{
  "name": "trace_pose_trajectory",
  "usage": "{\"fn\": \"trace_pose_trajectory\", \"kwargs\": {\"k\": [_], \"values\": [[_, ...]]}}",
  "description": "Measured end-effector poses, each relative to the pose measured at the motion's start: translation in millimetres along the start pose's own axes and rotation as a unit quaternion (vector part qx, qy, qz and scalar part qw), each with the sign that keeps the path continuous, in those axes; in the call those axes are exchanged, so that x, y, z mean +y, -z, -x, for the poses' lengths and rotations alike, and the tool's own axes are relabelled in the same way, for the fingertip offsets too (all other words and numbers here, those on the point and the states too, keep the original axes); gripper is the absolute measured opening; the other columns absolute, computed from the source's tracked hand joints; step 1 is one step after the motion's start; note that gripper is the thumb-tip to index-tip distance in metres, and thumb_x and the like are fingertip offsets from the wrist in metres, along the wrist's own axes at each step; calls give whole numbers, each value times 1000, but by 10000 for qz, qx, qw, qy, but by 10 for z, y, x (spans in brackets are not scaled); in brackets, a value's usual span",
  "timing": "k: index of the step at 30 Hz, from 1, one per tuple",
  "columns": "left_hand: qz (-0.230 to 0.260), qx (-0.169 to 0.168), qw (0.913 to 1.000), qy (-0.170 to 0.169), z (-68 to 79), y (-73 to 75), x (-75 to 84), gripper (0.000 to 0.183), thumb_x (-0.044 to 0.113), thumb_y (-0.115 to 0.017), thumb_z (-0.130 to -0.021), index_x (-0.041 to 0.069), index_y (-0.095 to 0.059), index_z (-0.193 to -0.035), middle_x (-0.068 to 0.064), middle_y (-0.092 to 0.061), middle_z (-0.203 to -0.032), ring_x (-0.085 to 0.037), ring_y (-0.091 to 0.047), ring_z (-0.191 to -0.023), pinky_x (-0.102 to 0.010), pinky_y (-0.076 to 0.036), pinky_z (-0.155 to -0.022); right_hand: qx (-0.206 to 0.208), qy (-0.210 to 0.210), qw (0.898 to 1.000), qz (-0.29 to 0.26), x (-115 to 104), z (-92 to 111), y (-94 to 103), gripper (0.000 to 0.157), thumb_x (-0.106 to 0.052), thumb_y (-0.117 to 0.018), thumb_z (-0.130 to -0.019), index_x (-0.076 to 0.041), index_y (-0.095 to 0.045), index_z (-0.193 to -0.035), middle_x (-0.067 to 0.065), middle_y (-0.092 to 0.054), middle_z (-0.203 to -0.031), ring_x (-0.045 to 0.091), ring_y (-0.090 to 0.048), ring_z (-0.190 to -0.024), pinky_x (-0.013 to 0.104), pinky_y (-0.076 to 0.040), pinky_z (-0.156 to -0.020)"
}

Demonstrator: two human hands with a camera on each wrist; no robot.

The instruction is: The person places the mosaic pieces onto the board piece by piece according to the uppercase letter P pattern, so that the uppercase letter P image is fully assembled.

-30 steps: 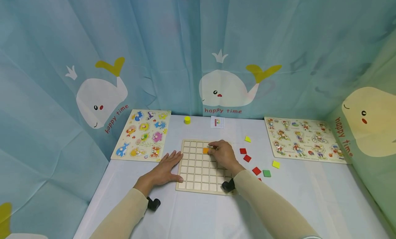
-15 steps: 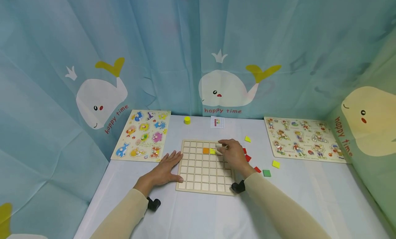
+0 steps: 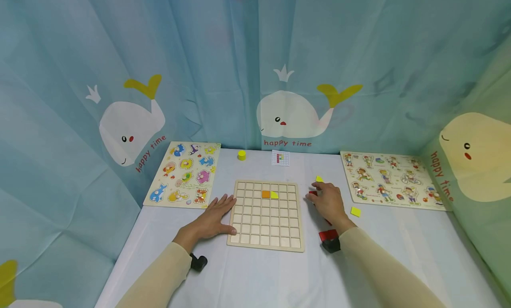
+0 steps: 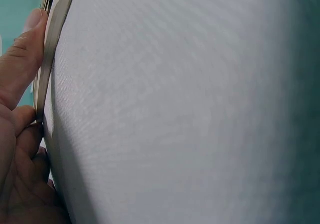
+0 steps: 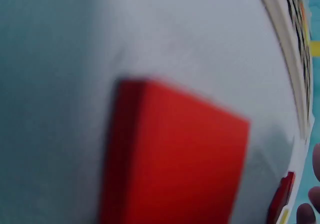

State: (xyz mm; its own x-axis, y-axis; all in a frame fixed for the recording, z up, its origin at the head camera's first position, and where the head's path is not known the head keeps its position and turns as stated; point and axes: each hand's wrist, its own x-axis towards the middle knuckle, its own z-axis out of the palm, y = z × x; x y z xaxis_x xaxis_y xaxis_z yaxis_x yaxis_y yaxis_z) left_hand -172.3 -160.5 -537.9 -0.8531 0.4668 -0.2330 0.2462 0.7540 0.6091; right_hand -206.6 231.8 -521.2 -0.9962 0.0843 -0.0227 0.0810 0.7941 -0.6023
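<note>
A wooden grid board [image 3: 265, 243] lies mid-table with an orange tile [image 3: 265, 194] and a yellow tile [image 3: 274, 194] side by side in its second row. My left hand [image 3: 215, 214] lies flat on the cloth, and its thumb [image 4: 25, 59] presses against the board's left edge [image 4: 52, 49]. My right hand [image 3: 324, 199] is to the right of the board, over loose red tiles. Its fingertips touch one red tile [image 3: 312, 193]; whether they pinch it is unclear. Another red tile [image 3: 328, 234] lies by the wrist and looms large and blurred in the right wrist view [image 5: 175, 159].
Loose yellow tiles [image 3: 319, 179] [image 3: 355, 211] lie to the right. A pattern card [image 3: 281, 157] and a yellow cylinder [image 3: 241, 155] sit at the back. An animal puzzle [image 3: 183, 173] lies on the left, a people puzzle [image 3: 393, 179] on the right. Curtains enclose the table.
My right hand let go of the yellow tile beside the orange one, then moved right off the board to the red tiles. The left hand has not moved.
</note>
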Motion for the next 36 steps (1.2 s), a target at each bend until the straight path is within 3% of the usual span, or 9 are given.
{"fn": "trace_pose_trajectory", "kwargs": {"k": [6, 11, 14, 19, 24, 36], "values": [[4, 7, 10000, -31, 6, 2, 3, 106, 49, -84, -86, 16, -27, -169, 1, -19, -177, -22, -6, -166, -44, 1, -137, -80, -339, 9993, 116, 85, -26, -30, 50, -22, -76, -96, 1, -62, -138, 27, -61, -136, 45, -49, -125, 62, -44, -109], [33, 11, 10000, 4, 11, 3, 4, 106, 48, -84, -85, 17, -27, -169, 2, -18, -177, -22, -6, -166, -44, 1, -137, -70, -137, 9997, 196, 76, -38, -60, 42, -15, -73, -97, -1, -65, -136, 24, -65, -133, 44, -51, -123, 64, -40, -108], [39, 27, 10000, 24, 6, -2, -1, 106, 49, -85, -85, 17, -28, -169, 2, -19, -177, -22, -6, -166, -45, 0, -137, -213, -48, 9997, 71, 60, -40, -55, 45, -11, -69, -99, -4, -62, -142, 21, -65, -136, 42, -51, -126, 63, -42, -112], [4, 15, 10000, -48, -4, -3, -16, 106, 50, -84, -85, 16, -27, -169, 1, -19, -177, -23, -6, -166, -44, 1, -137, -499, -291, 9982, -142, 64, -34, -14, 53, -11, -70, -99, -5, -56, -150, 22, -57, -147, 42, -45, -135, 62, -40, -121], [-27, 0, 10000, -82, -3, -4, -28, 107, 51, -84, -85, 16, -27, -169, 0, -19, -177, -23, -7, -166, -44, 1, -137, -618, -463, 9968, -229, 84, -36, 8, 45, -12, -70, -99, -3, -63, -142, 25, -51, -150, 43, -42, -139, 63, -38, -123], [-4, 32, 9999, -100, -5, -6, -14, 106, 49, -85, -85, 15, -28, -168, 0, -19, -177, -23, -7, -166, -44, 1, -137, -487, -338, 9980, -232, 128, -59, -25, 35, -13, -71, -100, -3, -69, -133, 24, -59, -137, 39, -55, -117, 59, -49, -111]]}}
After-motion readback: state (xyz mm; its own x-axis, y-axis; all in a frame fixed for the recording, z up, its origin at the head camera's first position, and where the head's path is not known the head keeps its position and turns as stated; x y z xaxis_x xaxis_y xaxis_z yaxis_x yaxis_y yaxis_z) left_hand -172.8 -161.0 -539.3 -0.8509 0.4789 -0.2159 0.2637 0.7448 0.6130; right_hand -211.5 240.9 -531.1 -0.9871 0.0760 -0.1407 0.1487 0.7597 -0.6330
